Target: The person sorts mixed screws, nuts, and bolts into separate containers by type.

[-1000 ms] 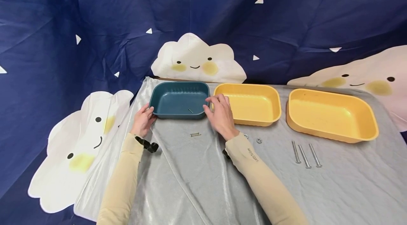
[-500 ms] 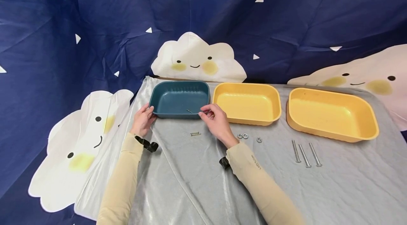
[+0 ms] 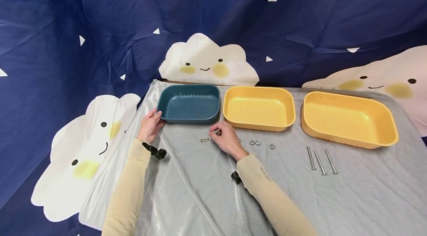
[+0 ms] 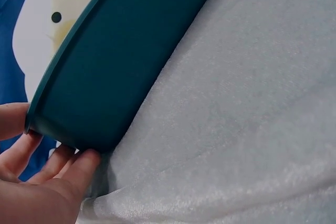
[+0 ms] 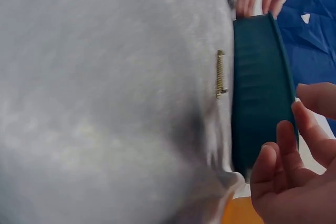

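My left hand [image 3: 150, 126] rests against the left end of a dark teal bin [image 3: 188, 121]; in the left wrist view its fingertips touch the rim and outer wall. Inside the bin, near its front right, lies a small screw [image 3: 199, 116]. Two small brass-coloured screws [image 3: 205, 140] lie on the cloth in front of the bin. Just right of them is my right hand [image 3: 227, 139], fingers loosely bent and nothing visible between them. The right wrist view shows the brass screws [image 5: 220, 74] side by side, with threads visible.
Two yellow bins, one in the middle [image 3: 258, 125] and one at right [image 3: 347, 141], stand along the back of the grey cloth. Several hex nuts [image 3: 255, 142] lie before the middle bin. Three long bolts [image 3: 320, 162] lie before the right one.
My right hand first lowers to the teal bin's right front corner, then comes down toward me, beside the brass screws. The screw inside the bin shifts slightly. My left hand stays put.
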A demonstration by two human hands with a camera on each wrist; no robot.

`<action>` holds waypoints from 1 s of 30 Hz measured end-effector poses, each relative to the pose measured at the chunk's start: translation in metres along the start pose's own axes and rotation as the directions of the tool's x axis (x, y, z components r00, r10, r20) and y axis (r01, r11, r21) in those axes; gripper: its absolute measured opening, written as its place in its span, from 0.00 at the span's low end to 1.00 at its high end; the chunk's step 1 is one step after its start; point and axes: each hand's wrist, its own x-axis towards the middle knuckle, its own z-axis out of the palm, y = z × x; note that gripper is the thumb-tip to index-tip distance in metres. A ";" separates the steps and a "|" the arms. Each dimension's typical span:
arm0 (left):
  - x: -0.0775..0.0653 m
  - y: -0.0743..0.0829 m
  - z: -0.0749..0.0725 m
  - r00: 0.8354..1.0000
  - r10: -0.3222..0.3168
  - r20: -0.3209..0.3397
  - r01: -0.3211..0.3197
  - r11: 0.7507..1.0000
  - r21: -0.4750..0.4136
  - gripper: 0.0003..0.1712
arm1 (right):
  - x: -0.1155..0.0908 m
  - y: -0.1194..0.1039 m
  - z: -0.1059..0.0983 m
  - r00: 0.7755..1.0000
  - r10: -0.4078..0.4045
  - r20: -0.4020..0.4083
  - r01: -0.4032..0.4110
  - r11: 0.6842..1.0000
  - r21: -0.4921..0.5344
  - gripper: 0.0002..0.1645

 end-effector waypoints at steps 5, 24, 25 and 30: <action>0.001 -0.001 -0.001 1.000 0.009 0.005 -0.009 1.000 0.003 0.31 | -0.002 0.004 0.003 0.999 -0.042 0.026 0.044 0.997 -0.064 0.04; -0.002 -0.001 0.000 1.000 0.010 0.000 -0.010 1.000 -0.006 0.31 | -0.001 0.017 0.013 0.990 -0.102 0.100 0.120 0.973 -0.197 0.03; -0.002 -0.001 0.000 1.000 0.007 0.000 -0.007 1.000 -0.006 0.31 | -0.001 0.017 0.013 0.990 -0.100 0.102 0.119 0.972 -0.201 0.03; -0.001 -0.001 -0.001 1.000 -0.002 -0.005 0.002 1.000 -0.011 0.32 | 0.000 0.017 0.014 0.989 -0.086 0.116 0.110 0.969 -0.221 0.04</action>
